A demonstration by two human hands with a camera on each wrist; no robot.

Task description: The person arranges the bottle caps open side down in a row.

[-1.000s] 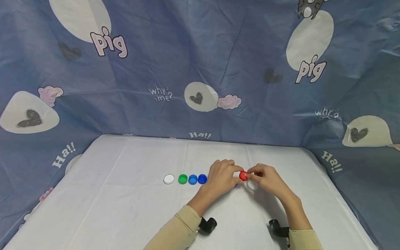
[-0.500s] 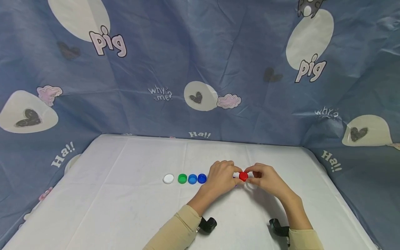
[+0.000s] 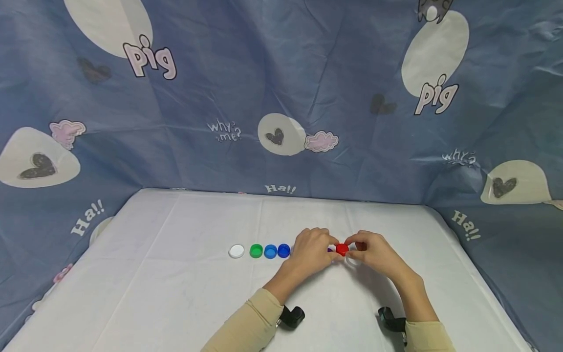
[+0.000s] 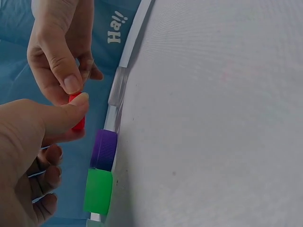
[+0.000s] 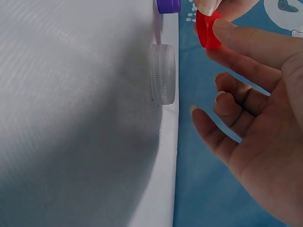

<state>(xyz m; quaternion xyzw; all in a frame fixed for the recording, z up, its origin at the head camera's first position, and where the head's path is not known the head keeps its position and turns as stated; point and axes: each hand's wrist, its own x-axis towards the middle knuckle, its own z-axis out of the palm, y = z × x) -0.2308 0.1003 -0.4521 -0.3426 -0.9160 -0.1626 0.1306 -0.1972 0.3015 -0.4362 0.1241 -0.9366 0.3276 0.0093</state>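
Observation:
A red bottle cap [image 3: 341, 249] is raised above the white table between my two hands. My left hand [image 3: 311, 250] pinches it from the left with thumb and forefinger. From the right, my right hand [image 3: 373, 249] pinches the same cap by its side. In the right wrist view the red cap [image 5: 204, 32] stands on edge, its ribbed side showing, and the other fingers of the right hand are loosely bent. Below the hands, a clear cap [image 5: 163, 74] lies on the table beside a purple cap [image 4: 103, 150]. A green cap [image 4: 98, 191] adjoins the purple one.
Left of the hands, a white cap [image 3: 236, 251], a green cap [image 3: 256, 251], a light blue cap [image 3: 270, 251] and a dark blue cap [image 3: 284, 251] lie in a row. A blue printed cloth [image 3: 211, 98] hangs behind the white table [image 3: 176, 293].
The red cap has turned between the fingers, staying at nearly the same spot. My right thumb and forefinger have spread from its edge to grip it round the side.

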